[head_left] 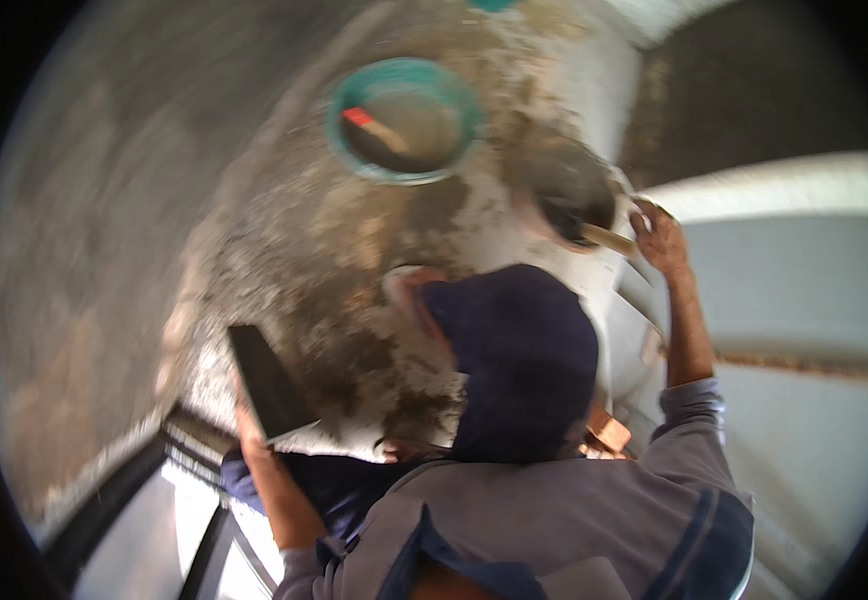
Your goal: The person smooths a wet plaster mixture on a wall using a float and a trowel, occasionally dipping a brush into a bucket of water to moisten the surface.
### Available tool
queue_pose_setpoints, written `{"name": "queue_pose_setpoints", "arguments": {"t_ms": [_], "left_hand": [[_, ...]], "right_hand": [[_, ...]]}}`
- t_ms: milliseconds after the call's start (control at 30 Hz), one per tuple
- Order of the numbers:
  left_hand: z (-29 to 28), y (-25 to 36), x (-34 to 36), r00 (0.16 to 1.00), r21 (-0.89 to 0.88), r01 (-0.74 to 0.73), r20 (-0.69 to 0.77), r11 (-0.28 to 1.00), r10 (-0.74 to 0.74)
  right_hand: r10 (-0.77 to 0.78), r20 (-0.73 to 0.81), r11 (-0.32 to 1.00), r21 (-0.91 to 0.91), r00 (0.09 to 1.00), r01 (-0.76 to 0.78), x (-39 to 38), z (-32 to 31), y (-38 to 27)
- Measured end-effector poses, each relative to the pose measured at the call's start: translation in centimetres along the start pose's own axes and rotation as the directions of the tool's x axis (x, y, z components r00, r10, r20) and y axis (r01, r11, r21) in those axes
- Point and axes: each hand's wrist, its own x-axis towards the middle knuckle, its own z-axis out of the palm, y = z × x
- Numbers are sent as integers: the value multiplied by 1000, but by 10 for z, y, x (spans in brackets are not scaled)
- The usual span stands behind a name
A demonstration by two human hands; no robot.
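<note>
The wooden handle (pixel 606 239), sloping from 10 to 4 o'clock out of the bucket (pixel 536 225), lies at 8 o'clock from the curled fingers of the nearer right hand (pixel 662 238), their hold unclear, while the left hand's (pixel 251 427) half-hidden fingers grip a dark board (pixel 269 385).

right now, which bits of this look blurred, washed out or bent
Head view, upper middle: the green basin and the bucket look smeared, edges soft; head view, lower left: the black-framed pane washes nearly white; head view, sharper: the dark board at the left hand; head view, rim: edges bow, corners black.
</note>
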Motion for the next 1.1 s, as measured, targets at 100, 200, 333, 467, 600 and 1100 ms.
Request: {"name": "queue_pose_setpoints", "arguments": {"t_ms": [100,200,333,467,600,1100], "left_hand": [[-220,-26,14,935,173,-81,-328,982,135],[12,-14,7,991,268,-73,-92,961,101],[35,9,-49,975,262,-220,42,940,216],[30,2,-49,910,492,-412,179,767,374],[67,5,-47,915,449,-398,135,800,380],[32,-10,-53,952,-54,-296,64,954,299]], "right_hand": [[-251,357,966,38,900,254,63,119,1],[-86,456,978,-129,886,162,13,138,97],[-56,453,908,-348,890,235,8,100,32],[-81,177,904,-401,981,147,-43,64,85],[157,44,987,5,987,-158,-107,94,117],[141,183,823,525,973,-218,-108,95,40]]}}
